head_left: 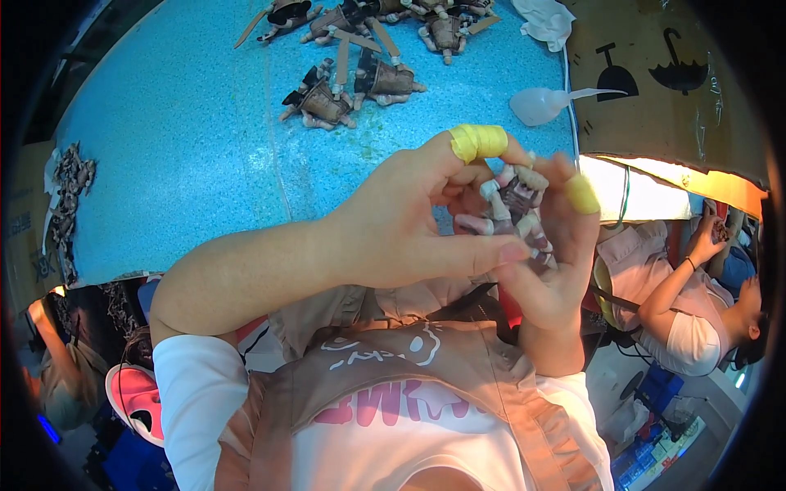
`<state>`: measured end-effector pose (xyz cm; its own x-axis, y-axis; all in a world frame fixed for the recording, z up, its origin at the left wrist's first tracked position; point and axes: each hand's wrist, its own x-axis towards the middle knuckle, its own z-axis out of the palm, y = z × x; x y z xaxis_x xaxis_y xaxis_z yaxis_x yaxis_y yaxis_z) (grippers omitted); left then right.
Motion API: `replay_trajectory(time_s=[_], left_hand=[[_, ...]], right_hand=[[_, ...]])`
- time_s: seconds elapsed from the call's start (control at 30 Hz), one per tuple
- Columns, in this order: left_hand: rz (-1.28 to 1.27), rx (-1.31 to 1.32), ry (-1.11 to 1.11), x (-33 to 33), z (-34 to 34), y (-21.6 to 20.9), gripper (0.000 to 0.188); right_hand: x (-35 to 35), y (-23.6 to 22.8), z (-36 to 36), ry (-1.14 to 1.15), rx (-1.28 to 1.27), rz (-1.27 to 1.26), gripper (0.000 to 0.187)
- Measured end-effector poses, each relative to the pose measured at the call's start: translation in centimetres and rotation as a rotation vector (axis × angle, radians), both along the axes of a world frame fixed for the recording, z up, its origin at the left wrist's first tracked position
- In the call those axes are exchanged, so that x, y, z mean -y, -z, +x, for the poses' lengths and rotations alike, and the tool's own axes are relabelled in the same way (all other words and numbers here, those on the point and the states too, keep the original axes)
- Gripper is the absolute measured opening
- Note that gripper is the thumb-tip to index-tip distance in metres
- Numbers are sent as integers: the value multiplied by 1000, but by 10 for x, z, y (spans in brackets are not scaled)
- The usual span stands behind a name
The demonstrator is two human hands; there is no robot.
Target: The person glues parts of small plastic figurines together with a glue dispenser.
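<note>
A small factory assembly workshop for toys. A blue speckled worktable (188, 139) carries a batch of identical brown toy figures (360, 49) laid in a cluster at its far edge, with more dark parts (70, 188) heaped at its left rim. A cardboard shipping carton (655, 90) stands right of the table, and beyond it another worker (696, 303) sits.

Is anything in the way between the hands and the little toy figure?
No. Both hands already hold the small figure: the left hand pinches it from one side, and the right hand cups it from the other. Yellow tape wraps a left finger, but nothing visible sits between fingers and figure.
</note>
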<state>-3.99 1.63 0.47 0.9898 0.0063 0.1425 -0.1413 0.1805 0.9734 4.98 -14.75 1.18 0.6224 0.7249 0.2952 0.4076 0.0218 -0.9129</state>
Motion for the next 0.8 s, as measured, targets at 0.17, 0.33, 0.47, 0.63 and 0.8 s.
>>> replay_trajectory(time_s=[0.17,0.33,0.47,0.63,0.8], left_hand=[[296,151,-54,1,3,3,67],[-172,-16,67,7,-1,-3,73],[-460,-60,75,4,3,0,75],[-463,11,16,8,5,-2,71],[-232,136,-7,5,5,7,77]], right_hand=[[6,8,1,-87,-454,254,66],[3,10,2,133,90,116,47],[-4,6,6,79,531,95,47],[-7,6,6,106,636,93,48],[-7,1,0,76,467,78,41]])
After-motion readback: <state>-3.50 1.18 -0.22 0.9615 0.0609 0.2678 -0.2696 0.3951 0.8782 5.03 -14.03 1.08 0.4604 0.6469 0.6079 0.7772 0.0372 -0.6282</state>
